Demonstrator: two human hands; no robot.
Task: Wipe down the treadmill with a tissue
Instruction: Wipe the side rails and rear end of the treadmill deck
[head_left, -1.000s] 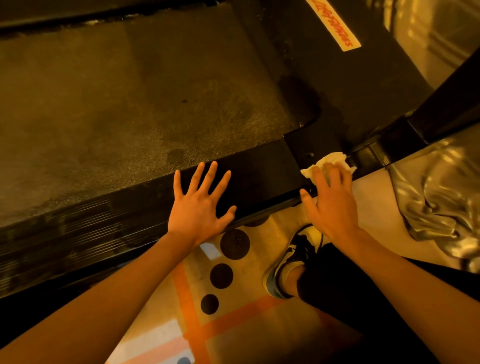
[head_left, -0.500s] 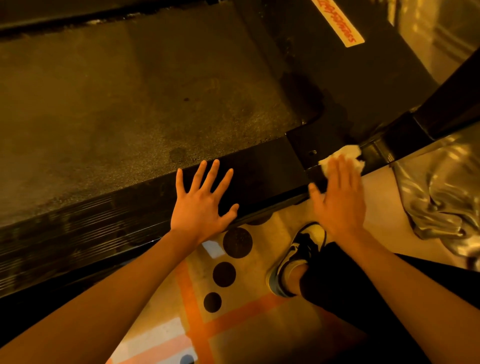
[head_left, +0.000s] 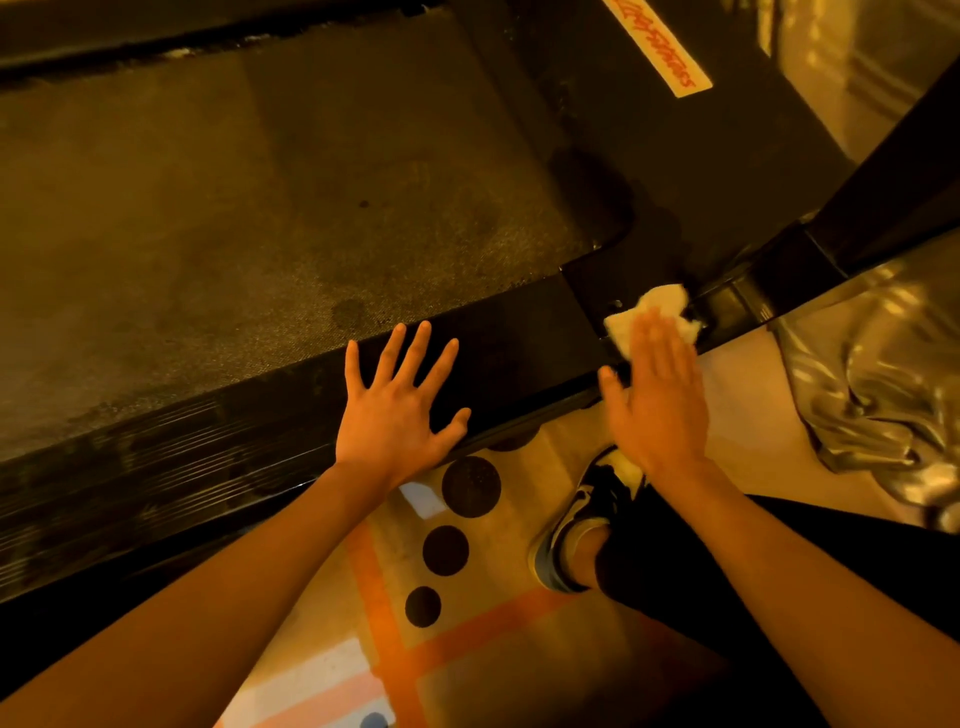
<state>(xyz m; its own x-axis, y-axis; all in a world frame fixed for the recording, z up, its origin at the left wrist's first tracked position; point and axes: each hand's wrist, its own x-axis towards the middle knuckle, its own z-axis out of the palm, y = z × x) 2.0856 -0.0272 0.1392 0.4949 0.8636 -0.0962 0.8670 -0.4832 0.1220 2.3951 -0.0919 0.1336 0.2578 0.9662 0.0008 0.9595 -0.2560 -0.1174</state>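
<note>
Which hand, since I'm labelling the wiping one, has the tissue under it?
The right hand: it presses the white tissue flat onto the corner of the treadmill. The left hand lies spread on the bare black edge, with nothing under it.

Sneaker (head_left: 571, 525) on dotted floor (head_left: 519, 665); silvery sheet (head_left: 872, 374) right.

Our left hand (head_left: 395, 415) lies on the treadmill's (head_left: 234, 208) near edge; right of it, our right hand (head_left: 657, 405) covers the tissue (head_left: 662, 301) at the corner.
</note>
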